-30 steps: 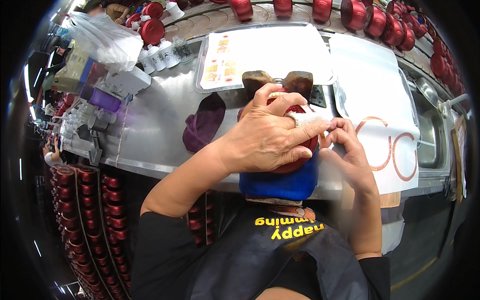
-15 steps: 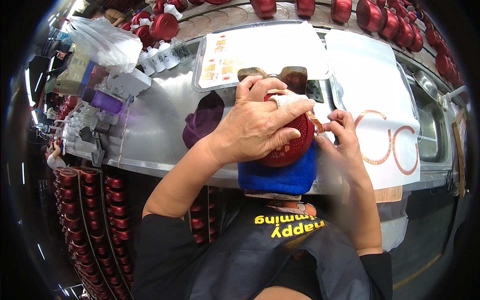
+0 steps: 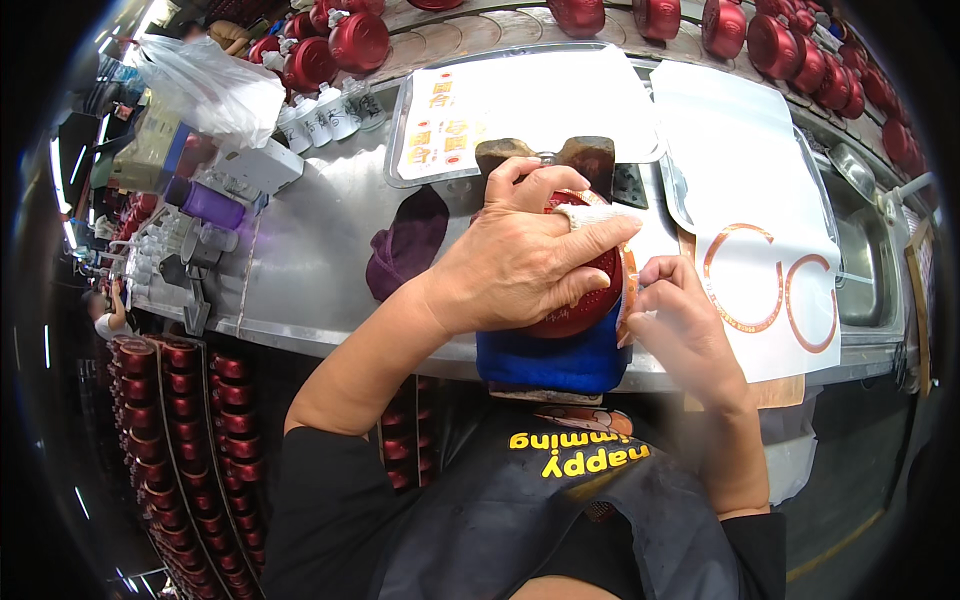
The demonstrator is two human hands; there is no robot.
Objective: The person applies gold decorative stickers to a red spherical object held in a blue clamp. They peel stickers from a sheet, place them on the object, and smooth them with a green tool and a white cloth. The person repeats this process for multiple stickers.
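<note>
My left hand (image 3: 530,250) lies over a round red pot (image 3: 568,322) with its base facing up, fingers curled on it and a pale cloth wrap on one finger. The pot rests on a folded blue cloth (image 3: 555,358) against a dark two-humped stand (image 3: 590,158). Along the pot's right side runs a thin orange decal strip (image 3: 631,285). My right hand (image 3: 685,320) pinches the strip's near end, its fingers closed and slightly blurred. Parts of the pot and strip are hidden under my left hand.
Right of the stand lies a white sheet (image 3: 750,180) with curved orange decals (image 3: 740,312). Behind is a tray of printed decals (image 3: 440,120). A purple cloth (image 3: 410,245) sits left, with white bottles (image 3: 330,112) farther back. A sink (image 3: 865,270) is at right; red pots (image 3: 722,28) line the far side.
My right hand has drawn toward me with the strip end, down the pot's right side. My left hand has shifted slightly right. The red pots along the far side have moved right.
</note>
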